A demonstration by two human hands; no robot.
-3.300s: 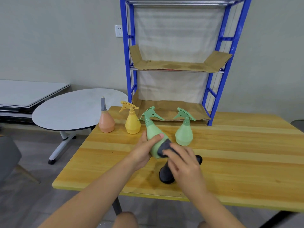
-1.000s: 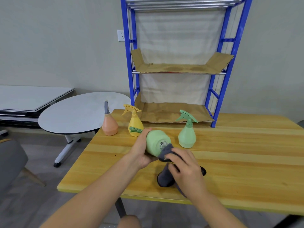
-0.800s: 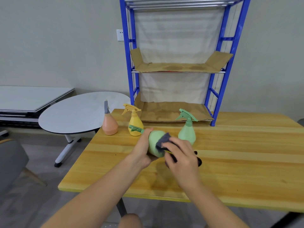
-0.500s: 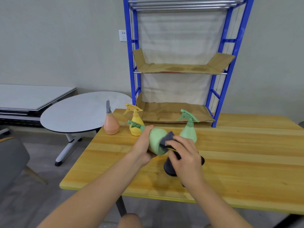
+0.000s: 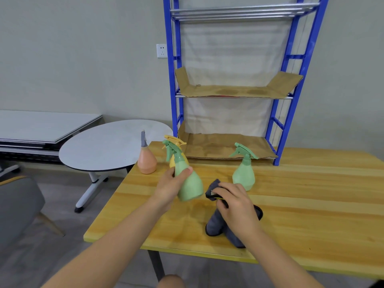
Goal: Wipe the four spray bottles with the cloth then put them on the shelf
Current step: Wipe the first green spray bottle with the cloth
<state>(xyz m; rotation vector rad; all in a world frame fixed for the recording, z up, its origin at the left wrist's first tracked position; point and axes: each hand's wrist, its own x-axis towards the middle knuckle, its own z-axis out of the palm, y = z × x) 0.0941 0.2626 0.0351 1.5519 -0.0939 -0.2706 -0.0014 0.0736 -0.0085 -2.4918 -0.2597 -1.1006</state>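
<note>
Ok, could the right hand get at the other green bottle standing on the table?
Probably yes: the green bottle stands just beyond the right hand with nothing between, but that hand grips the cloth, so it isn't free.

Oval table (image 5: 108, 146), wall socket (image 5: 161, 50), chair (image 5: 14, 208)

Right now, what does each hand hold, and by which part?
Left hand grips the green spray bottle by its neck; right hand pinches the dark cloth near its top.
</note>
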